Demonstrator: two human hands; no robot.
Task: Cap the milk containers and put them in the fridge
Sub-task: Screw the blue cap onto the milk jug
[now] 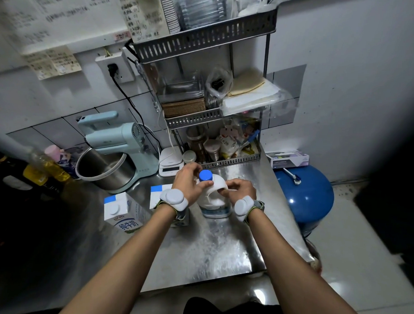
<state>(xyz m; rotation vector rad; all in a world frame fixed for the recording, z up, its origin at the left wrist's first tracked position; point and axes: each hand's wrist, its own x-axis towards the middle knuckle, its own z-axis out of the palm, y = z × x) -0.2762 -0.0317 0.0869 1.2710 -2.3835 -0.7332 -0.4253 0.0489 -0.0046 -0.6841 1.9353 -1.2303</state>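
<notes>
A white plastic milk jug [215, 199] stands upright on the steel counter [217, 248]. Its blue cap [205, 175] sits on the neck. My left hand [189, 177] is wrapped around the cap and neck. My right hand [239, 189] grips the jug's handle on its right side. One white and blue milk carton [123, 212] with a round white cap stands to the left. A second carton [160, 194] stands just behind my left wrist, partly hidden by it.
A pale blue stand mixer [117, 151] with a steel bowl stands at the back left. A small white scale [170, 161] and a tiered wire rack [212, 124] stand behind the jug. A blue water barrel [305, 195] stands right of the counter's edge.
</notes>
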